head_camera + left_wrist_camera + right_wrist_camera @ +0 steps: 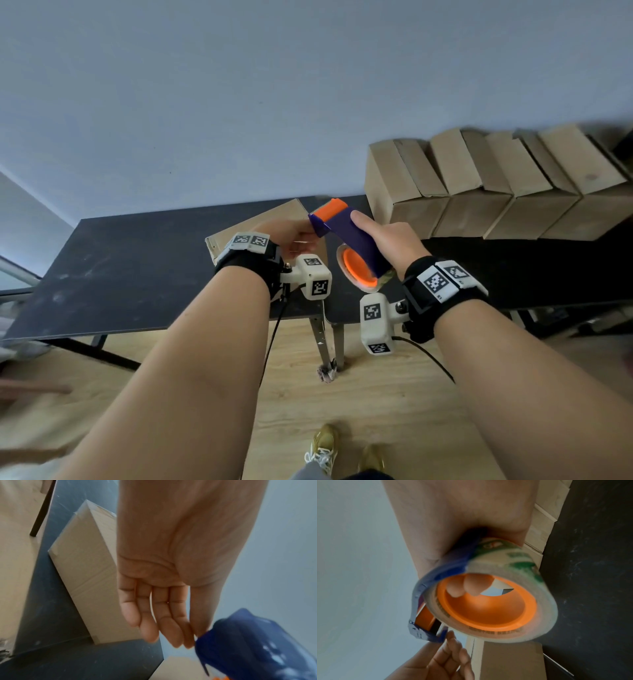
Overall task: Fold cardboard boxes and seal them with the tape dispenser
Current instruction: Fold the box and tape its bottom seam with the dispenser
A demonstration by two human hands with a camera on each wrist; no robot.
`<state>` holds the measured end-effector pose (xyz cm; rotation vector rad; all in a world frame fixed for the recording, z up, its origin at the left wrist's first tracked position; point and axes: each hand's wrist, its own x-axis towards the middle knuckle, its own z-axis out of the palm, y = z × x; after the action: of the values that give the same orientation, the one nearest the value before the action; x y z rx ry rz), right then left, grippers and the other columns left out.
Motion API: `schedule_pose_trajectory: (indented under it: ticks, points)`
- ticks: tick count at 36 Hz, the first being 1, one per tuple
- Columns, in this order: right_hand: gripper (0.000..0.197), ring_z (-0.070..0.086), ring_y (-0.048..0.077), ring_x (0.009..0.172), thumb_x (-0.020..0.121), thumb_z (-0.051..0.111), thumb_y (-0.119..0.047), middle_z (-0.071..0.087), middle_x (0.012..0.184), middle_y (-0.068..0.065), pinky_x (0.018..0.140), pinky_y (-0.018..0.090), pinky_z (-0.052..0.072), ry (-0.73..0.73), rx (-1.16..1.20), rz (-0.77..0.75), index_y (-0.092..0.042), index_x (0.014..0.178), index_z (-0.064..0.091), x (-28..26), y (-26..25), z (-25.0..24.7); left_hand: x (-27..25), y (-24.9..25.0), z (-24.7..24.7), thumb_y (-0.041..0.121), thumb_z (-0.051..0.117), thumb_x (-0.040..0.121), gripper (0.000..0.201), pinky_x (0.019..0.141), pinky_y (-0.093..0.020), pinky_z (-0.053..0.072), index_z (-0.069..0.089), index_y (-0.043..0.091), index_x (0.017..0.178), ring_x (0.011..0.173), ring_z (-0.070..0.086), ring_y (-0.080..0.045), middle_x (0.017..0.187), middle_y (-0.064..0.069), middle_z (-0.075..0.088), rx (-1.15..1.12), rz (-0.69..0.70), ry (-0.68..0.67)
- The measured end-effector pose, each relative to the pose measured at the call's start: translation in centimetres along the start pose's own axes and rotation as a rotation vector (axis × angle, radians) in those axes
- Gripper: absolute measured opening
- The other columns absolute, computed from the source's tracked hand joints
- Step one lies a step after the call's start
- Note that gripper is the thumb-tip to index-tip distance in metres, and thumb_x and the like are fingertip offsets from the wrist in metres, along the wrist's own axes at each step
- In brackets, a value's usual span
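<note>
While right hand grips tape dispenser, left fingers touching its front end

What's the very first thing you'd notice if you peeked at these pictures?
The bright blue and orange tape dispenser jumps out first, held up in the middle by the right hand, with the left hand touching its front end. Behind it, on the right of the dark table, stands a row of finished cardboard boxes. One more box sits on the table just past the left hand.
</note>
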<state>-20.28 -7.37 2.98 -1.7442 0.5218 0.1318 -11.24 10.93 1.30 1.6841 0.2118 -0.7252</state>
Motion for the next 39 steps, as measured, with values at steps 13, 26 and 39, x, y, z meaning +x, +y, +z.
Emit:
schedule_pose_trajectory:
  ticks: [13, 26, 39]
  points:
    - [0.043, 0.064, 0.018, 0.07, 0.083, 0.068, -0.054, 0.07, 0.078, 0.004, 0.062, 0.025, 0.047, -0.083, -0.071, -0.006, -0.011, 0.083, 0.067, -1.7, 0.6, -0.4, -2.1, 0.8, 0.6, 0.008, 0.049, 0.097, 0.017, 0.048, -0.018, 0.045, 0.057, 0.009, 0.082, 0.058, 0.052, -0.012, 0.073, -0.006, 0.058, 0.208, -0.005, 0.127]
    - [0.046, 0.062, 0.017, 0.065, 0.083, 0.07, -0.051, 0.068, 0.076, 0.005, 0.055, 0.024, 0.044, -0.039, -0.149, 0.03, -0.007, 0.09, 0.065, -1.7, 2.1, -1.9, -0.3, 2.9, -1.1, 0.027, 0.06, 0.088, 0.025, 0.064, -0.031, 0.043, 0.066, 0.003, 0.081, 0.073, 0.057, -0.029, 0.072, -0.01, 0.061, 0.663, 0.199, 0.611]
    - [0.063, 0.068, 0.027, 0.079, 0.078, 0.068, -0.062, 0.07, 0.086, 0.012, 0.072, 0.035, 0.055, 0.102, -0.226, 0.04, -0.001, 0.094, 0.066, 1.6, -0.4, 0.6, 4.4, 5.2, -3.6, 0.023, 0.054, 0.089, 0.022, 0.058, -0.027, 0.037, 0.059, 0.009, 0.072, 0.066, 0.049, -0.024, 0.071, -0.009, 0.056, 0.767, 0.318, 0.471]
